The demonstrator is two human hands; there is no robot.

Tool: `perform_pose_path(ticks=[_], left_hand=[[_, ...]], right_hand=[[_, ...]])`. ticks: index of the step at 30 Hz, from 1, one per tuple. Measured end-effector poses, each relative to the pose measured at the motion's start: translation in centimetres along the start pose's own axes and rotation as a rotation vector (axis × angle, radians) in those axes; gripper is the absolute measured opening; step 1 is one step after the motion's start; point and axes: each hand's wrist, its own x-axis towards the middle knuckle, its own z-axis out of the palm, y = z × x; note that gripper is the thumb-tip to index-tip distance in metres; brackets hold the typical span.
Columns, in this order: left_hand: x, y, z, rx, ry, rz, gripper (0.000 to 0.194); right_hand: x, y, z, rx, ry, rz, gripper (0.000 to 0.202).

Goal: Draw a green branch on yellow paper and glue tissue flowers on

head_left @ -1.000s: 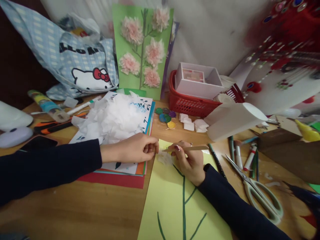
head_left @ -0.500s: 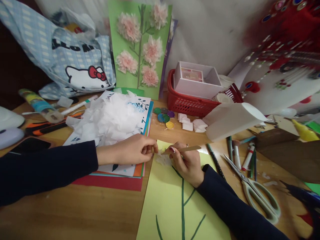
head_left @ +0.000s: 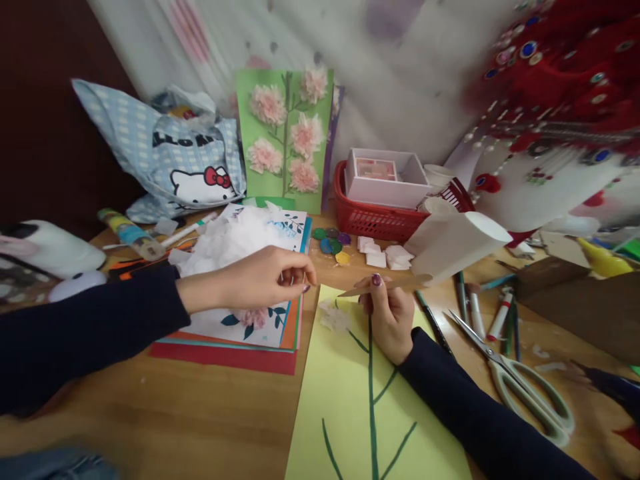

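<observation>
My right hand (head_left: 391,319) grips a flat wooden craft stick (head_left: 357,291), held between thumb and fingers above the yellow paper sheet (head_left: 345,387). A green stem with several branches is drawn on the sheet. Close to its top left corner lies a crumpled white tissue piece (head_left: 335,319), just below the stick's left end. My left hand (head_left: 280,275) hovers left of the sheet's top edge, fingers curled and thumb near the index finger; anything between them is too small to make out. Behind it rises a heap of white tissue pieces (head_left: 235,233) on stacked colored papers (head_left: 225,360).
Right of the sheet lie scissors (head_left: 520,380), a dark green pen (head_left: 433,320) and several markers (head_left: 500,313). Behind stand a red basket (head_left: 375,220), a white paper roll (head_left: 457,247) and a green flower picture (head_left: 285,137). White folded squares (head_left: 397,257) lie before the basket.
The view has tilted up. Both hands have drawn away from the tissue piece, which now shows uncovered on the sheet. The craft stick has lifted and moved right.
</observation>
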Motion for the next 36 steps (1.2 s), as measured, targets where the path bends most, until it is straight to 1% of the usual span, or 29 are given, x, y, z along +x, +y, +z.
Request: perform_pose_path(ticks=[2, 4, 7, 9, 10, 12, 14, 17, 20, 22, 26, 29, 34, 36], left_hand=[[-0.9, 0.5, -1.6, 0.084, 0.039, -0.016, 0.022], [-2.1, 0.6, -3.0, 0.158, 0.076, -0.051, 0.025], [-4.3, -0.4, -4.4, 0.276, 0.118, -0.102, 0.031], [-5.9, -1.5, -4.9, 0.345, 0.086, -0.100, 0.032], [-6.6, -2.0, -5.0, 0.359, 0.055, -0.089, 0.028], [-7.8, -3.0, -4.9, 0.354, -0.009, -0.076, 0.017], [-8.4, -3.6, -4.4, 0.335, -0.032, -0.087, 0.019], [-8.3, -3.9, -3.3, 0.317, -0.047, -0.100, 0.024], [-7.7, -3.9, -2.3, 0.341, -0.050, -0.070, 0.019], [-7.5, -3.9, -1.9, 0.357, -0.025, -0.050, 0.015], [-7.5, -4.0, -2.3, 0.339, -0.012, -0.024, 0.018], [-7.7, -4.0, -3.0, 0.263, 0.012, -0.003, 0.021], [-7.4, -3.7, -3.6, 0.197, 0.086, -0.020, 0.020], [-7.0, -3.5, -3.7, 0.146, 0.098, -0.046, 0.020]], right_hand=[[0.1, 0.1, 0.1, 0.016, 0.020, 0.020, 0.049], [0.1, 0.1, 0.1, 0.019, 0.034, 0.009, 0.050], [0.2, 0.1, 0.2, 0.010, 0.045, -0.021, 0.049], [0.2, 0.0, 0.2, 0.004, 0.047, -0.020, 0.049], [0.3, 0.0, 0.2, 0.004, 0.047, -0.014, 0.049], [0.3, 0.1, 0.2, 0.009, 0.046, 0.005, 0.050], [0.4, 0.0, 0.3, 0.015, 0.045, 0.027, 0.052], [0.4, 0.0, 0.4, 0.021, 0.053, 0.061, 0.053], [0.4, -0.1, 0.4, 0.033, 0.054, 0.082, 0.053], [0.3, 0.0, 0.3, 0.039, 0.045, 0.090, 0.053], [0.4, 0.0, 0.3, 0.056, 0.054, 0.112, 0.053], [0.6, -0.1, 0.4, 0.042, 0.047, 0.154, 0.055], [0.7, -0.4, 0.4, 0.039, -0.024, 0.196, 0.057], [0.7, -0.4, 0.4, 0.042, -0.078, 0.204, 0.058]])
